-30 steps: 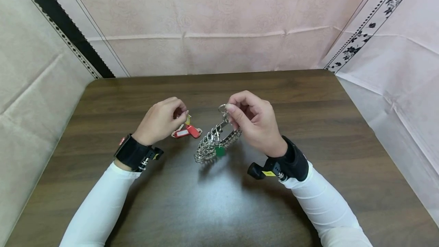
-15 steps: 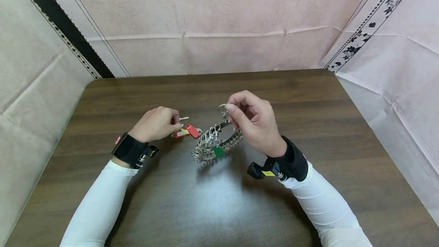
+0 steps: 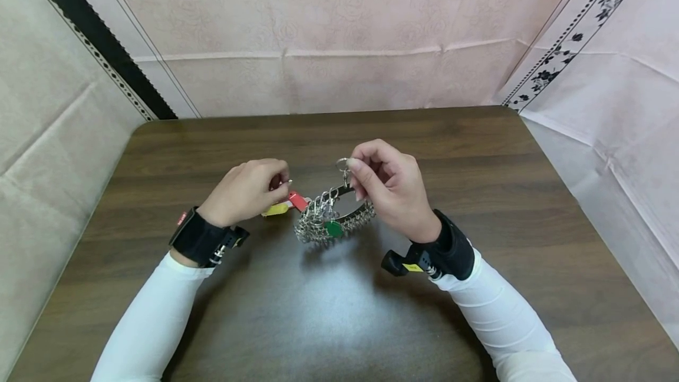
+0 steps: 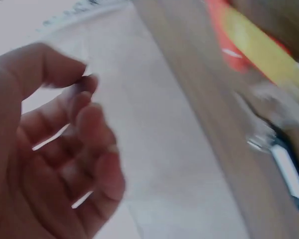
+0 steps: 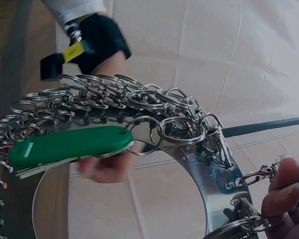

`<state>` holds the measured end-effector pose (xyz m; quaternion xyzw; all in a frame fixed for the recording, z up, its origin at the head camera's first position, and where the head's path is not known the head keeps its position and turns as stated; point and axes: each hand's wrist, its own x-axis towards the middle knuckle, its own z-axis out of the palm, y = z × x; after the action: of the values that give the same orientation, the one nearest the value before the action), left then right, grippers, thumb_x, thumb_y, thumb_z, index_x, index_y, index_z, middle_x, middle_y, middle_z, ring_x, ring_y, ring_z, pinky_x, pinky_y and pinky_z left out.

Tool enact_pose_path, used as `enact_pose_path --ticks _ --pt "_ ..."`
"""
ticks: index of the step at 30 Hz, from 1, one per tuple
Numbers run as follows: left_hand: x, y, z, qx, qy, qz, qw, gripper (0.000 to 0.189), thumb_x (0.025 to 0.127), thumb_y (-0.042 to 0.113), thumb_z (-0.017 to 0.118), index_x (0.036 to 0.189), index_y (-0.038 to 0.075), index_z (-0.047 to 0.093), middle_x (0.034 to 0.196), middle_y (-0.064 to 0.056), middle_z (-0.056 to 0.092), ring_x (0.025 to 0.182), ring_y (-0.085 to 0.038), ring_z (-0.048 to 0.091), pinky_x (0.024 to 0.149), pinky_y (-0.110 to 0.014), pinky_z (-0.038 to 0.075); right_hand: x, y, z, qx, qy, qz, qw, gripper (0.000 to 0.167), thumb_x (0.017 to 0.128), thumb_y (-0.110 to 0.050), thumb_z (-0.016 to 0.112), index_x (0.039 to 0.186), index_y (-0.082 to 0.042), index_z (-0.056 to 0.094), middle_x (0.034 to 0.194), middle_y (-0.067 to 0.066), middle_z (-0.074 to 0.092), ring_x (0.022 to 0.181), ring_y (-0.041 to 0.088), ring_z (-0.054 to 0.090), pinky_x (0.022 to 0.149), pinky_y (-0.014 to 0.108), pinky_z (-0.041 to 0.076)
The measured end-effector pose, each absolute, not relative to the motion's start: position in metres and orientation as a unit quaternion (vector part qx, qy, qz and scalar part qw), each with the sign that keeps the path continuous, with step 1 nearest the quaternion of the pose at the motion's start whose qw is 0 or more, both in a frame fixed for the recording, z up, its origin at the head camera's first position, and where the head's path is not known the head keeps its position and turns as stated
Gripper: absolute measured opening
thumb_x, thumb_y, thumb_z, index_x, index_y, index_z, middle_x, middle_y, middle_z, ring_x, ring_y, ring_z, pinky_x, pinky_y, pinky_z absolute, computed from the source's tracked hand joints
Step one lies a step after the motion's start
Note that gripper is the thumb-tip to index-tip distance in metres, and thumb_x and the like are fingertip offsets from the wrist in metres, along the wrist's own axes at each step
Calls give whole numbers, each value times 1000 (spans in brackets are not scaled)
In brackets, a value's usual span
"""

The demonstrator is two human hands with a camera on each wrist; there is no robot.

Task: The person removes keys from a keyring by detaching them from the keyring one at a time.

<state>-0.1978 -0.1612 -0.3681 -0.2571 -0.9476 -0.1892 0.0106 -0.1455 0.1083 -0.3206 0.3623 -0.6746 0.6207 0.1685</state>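
My right hand point(image 3: 389, 187) pinches a small metal ring point(image 3: 342, 164). From it hangs a large round metal key holder point(image 3: 323, 220) with several ring clips, which carries a green key tag point(image 3: 334, 229), close up in the right wrist view point(image 5: 72, 145). My left hand point(image 3: 249, 190) is to the left of it, fingers curled, with the thumb tip against the index fingertip in the left wrist view. I cannot tell whether something small sits between them. Just below that hand are a yellow key tag point(image 3: 276, 209) and a red key tag point(image 3: 298, 200).
All this is over a dark wooden table point(image 3: 339, 323). A pale cloth point(image 3: 339, 46) hangs behind the table's far edge, with white sheets to the left and right. Each wrist bears a black strap point(image 3: 198, 234) with a camera.
The left hand moved down and left with a key showing at its fingertips, then back right. The yellow tag went from hanging at its fingertips to among the red tags. The right hand barely moved.
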Motion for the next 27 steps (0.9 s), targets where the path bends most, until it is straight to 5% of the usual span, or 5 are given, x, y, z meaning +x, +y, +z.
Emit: enact_pose_path --ticks 11,17,27 --pt "-150 -130 -334 -427 -812 -268 295 6 88 6 66 94 7 66 80 -1 62 63 -7 53 53 -22 44 -145 106 -320 350 -678 622 177 10 100 1 59 95 11 57 71 14 57 55 11 54 51 21 49" --pt "-130 -113 -330 -499 -798 -185 283 17 89 9 70 105 10 72 83 1 57 60 -8 49 53 -22 44 -145 105 -323 352 -675 624 177 16 101 -4 59 95 11 57 71 14 57 56 11 53 50 23 48" --pt "-122 -110 -335 -457 -843 -72 275 15 91 -3 68 104 5 67 89 -3 50 66 -14 45 55 -24 40 -146 102 -326 360 -689 604 173 6 99 4 58 96 9 57 71 13 57 56 11 53 50 24 50"
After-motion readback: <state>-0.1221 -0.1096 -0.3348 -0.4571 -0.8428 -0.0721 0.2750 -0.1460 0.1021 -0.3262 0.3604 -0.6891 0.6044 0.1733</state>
